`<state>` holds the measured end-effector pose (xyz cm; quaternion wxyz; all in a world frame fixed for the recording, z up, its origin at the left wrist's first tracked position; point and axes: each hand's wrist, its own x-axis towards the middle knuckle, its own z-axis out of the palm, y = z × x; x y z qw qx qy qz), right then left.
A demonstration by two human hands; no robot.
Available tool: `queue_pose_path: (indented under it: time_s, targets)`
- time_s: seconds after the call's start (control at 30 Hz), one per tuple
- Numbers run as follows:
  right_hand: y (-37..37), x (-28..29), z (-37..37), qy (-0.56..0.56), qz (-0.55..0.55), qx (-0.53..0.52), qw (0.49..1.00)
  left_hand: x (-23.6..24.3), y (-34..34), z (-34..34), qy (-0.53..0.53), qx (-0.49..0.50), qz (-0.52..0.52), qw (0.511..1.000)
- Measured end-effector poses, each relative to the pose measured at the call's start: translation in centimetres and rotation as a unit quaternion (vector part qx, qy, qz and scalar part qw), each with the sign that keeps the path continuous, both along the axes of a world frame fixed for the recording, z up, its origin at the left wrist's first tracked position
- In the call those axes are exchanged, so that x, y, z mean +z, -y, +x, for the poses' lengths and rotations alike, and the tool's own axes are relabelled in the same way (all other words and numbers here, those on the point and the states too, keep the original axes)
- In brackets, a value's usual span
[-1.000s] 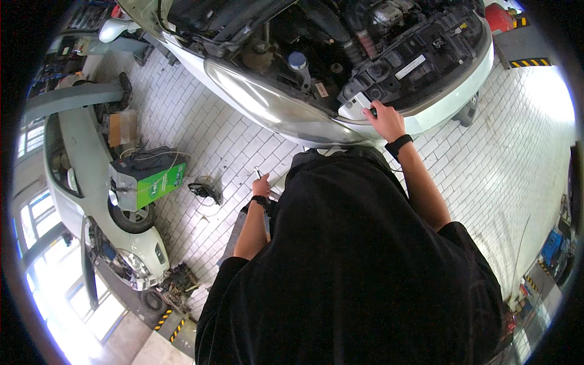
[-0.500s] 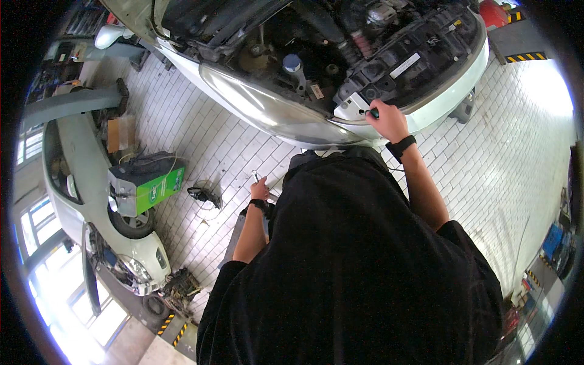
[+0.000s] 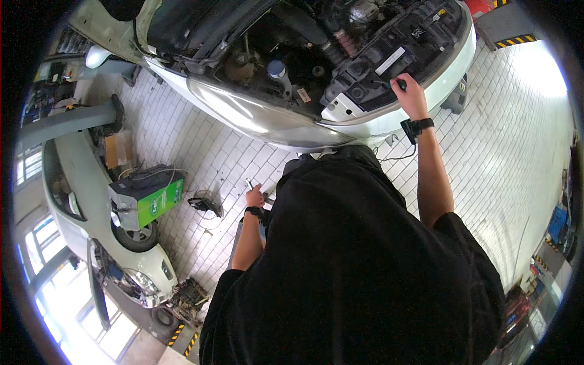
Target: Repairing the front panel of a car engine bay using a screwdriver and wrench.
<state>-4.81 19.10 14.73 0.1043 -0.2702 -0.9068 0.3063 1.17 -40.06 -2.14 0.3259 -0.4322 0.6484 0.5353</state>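
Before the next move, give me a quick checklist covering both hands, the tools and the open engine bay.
1. Right hand gripping the dark-handled tool: ok.
2. Dark-handled tool's tip seated on something: cannot tell, too small.
3. Left hand gripping the shiny metal tool, away from the car: ok.
4. Engine bay uncovered at the front: ok.
5. Blue cap in place on its reservoir: looks ok; tightness, cannot tell.
6. Thin cable at the right wristband secured: not ok, it hangs loose.

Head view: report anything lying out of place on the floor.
A dark, grimy metal assembly appears to sit on the white tiled floor by the pale parked car, near a loose black rubber tyre; both look odd detached from a vehicle.
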Motion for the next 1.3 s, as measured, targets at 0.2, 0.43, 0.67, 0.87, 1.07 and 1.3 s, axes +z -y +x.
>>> queue_pose_path:
  time_s: [0.2,0.43,0.67,0.87,1.07,1.3]
  targets:
    - [-0.4,-3.0,-1.5,0.033,0.007,0.078,0.996,0.5,-0.3,0.1,-0.013,0.024,0.007,1.0]
    - [0.7,-2.5,-3.4,0.061,0.066,0.077,0.993,-2.2,2.0,3.1,0.018,0.089,0.092,0.992]
    - [1.0,-2.1,-3.4,0.084,0.096,0.093,0.987,1.0,-1.7,4.0,0.004,0.053,0.033,0.998]
    - [1.0,-2.1,-3.4,0.106,0.094,0.095,0.985,0.9,-2.0,4.4,0.002,0.052,-0.012,0.999]
    - [0.8,-2.2,-3.2,0.138,0.096,0.109,0.98,0.0,-0.8,4.6,0.01,0.058,0.01,0.998]
    - [1.0,-2.7,-3.6,0.182,0.068,0.054,0.979,-1.0,-1.0,4.8,-0.004,0.069,0.031,0.997]
